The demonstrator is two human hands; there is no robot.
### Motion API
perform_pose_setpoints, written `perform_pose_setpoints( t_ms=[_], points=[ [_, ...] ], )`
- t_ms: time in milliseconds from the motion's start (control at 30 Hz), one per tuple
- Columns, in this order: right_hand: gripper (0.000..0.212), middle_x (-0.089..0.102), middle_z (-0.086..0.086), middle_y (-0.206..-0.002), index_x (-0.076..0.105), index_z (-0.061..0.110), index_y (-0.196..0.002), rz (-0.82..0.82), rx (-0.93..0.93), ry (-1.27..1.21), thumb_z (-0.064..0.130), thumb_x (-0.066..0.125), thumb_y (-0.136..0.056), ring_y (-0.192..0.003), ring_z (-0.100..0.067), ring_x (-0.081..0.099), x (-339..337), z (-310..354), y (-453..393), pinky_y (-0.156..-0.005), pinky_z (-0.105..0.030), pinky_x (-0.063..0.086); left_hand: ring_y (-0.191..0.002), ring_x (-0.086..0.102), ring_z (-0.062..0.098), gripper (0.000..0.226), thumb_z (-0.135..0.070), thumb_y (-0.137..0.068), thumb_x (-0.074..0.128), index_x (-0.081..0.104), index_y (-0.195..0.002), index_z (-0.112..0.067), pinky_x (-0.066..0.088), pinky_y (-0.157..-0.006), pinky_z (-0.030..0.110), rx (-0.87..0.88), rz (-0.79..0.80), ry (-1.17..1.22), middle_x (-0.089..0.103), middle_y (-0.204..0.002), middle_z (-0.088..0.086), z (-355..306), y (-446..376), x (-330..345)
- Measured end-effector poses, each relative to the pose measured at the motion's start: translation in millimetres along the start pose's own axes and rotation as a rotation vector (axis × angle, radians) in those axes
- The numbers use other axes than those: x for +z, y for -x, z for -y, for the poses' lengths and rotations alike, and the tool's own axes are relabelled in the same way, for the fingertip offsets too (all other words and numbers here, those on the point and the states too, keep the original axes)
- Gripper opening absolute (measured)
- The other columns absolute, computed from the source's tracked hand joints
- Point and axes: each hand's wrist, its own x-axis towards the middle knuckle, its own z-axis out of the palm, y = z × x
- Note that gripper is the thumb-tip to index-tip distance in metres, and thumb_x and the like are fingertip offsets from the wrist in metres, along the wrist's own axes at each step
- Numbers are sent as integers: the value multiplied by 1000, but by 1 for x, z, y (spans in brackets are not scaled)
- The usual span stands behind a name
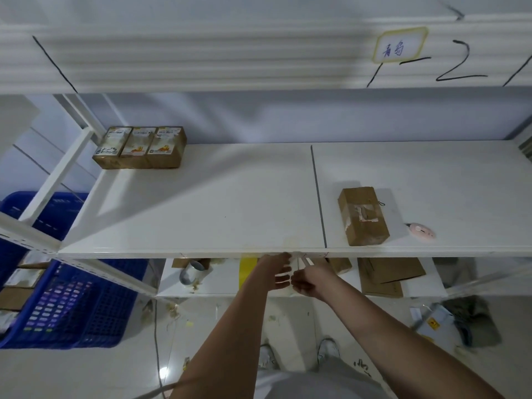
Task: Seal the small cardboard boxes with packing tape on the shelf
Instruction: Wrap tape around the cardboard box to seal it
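Both hands, left hand [277, 270] and right hand [309, 280], fingers loosely spread, seemingly stretch blurred tape [299, 264] below the shelf [201, 220]; keep it taut.

arms: both bare all the way up, no sleeves showing anywhere in the shot, so short sleeves or none, can't tell which
left hand [277, 270]: bare, no glove, no ring that I can make out, it's pretty blurry though
right hand [306, 280]: same deal, bare, no glove
wrists: no watch, no band on either one
top [311, 384]: light grey fabric at the bottom edge, plain, no print visible
shoes [328, 351]: pale, whitish sneakers down on the floor, the left one blurred, laces too soft to make out
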Motion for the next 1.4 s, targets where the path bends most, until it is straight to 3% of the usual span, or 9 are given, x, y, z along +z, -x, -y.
perform_pose_setpoints(
  t_ms=[133, 333, 600, 733, 867, 1000, 1133, 1233, 1400],
  points=[
    [11, 68, -14, -70, 64, -7, -95, 55, -21, 53, -11, 54, -95, -60, -23, 65, -13, -2, 22, -55, -34, 58, -72, 65, 20, 23, -30, -84, 78, 70, -87, -9, 55, -70, 32, 5, 68, 67, 70, -86, 4, -8, 3, 1],
    [5, 69, -19, -71, 64, -9, -92, 56, -185, 102, -13, 62, -89, -58, -24, 68, -19, 29, 54, -52, -34, 61, -41, 55, 16, 34, -12, -95, 66, 55, -63, -5, 53, -51, 29, 65, -47, 88, 54, -41, 3, -18, 8, 16],
    [11, 66, -18, -60, 60, -8, -81, 69, -164, 132, -11, 58, -92, -59, -26, 66, -18, 54, 64, -55, -38, 61, -26, 51, 15, 36, -3, -100, 55, 51, -64, -1, 43, -29, 20, 99, -92, 57, 53, -36, 6, -36, 13, 22],
    [11, 66, -17, -58, 61, -7, -81, 167, -159, 116, -11, 60, -91, -65, -25, 64, -24, 69, 85, -69, -41, 62, -56, 56, 20, 27, -7, -97, 61, 54, -72, -1, 52, -48, 28, 97, -57, 55, 58, -66, 11, -49, 26, 31],
    [8, 68, -20, -76, 62, -10, -97, 105, -289, 247, -9, 64, -90, -67, -25, 68, -40, 97, 100, -64, -38, 62, -50, 58, 17, 20, -5, -95, 63, 59, -77, 0, 55, -46, 26, 168, 30, 227, 62, -54, 9, -69, 40, 42],
    [20, 70, -16, -85, 62, -8, -111, 42, -353, 453, -1, 65, -92, -69, -22, 68, -58, 125, 104, -59, -32, 61, -72, 69, 29, 17, -1, -93, 66, 61, -107, 6, 60, -58, 34, 359, 82, 434, 69, -90, 25, -84, 53, 57],
    [15, 73, -16, -93, 66, -4, -102, -22, -421, 577, 0, 71, -88, -75, -24, 71, -78, 149, 108, -71, -37, 63, -86, 71, 36, 5, -2, -99, 56, 55, -104, -2, 62, -61, 40, 470, 116, 422, 62, -113, 25, -94, 58, 78],
    [20, 70, -16, -98, 69, 0, -101, -84, -446, 690, -2, 76, -82, -78, -24, 69, -92, 160, 105, -76, -37, 63, -87, 67, 35, 7, 0, -101, 51, 50, -106, -5, 62, -58, 42, 484, 108, 403, 55, -112, 18, -100, 56, 97],
    [17, 72, -13, -92, 72, 1, -101, -132, -450, 760, 7, 74, -86, -72, -20, 66, -125, 172, 96, -68, -30, 62, -86, 62, 33, 11, 4, -93, 62, 61, -105, 4, 61, -79, 49, 529, 11, 302, 58, -102, 16, -107, 43, 116]
  ],
)
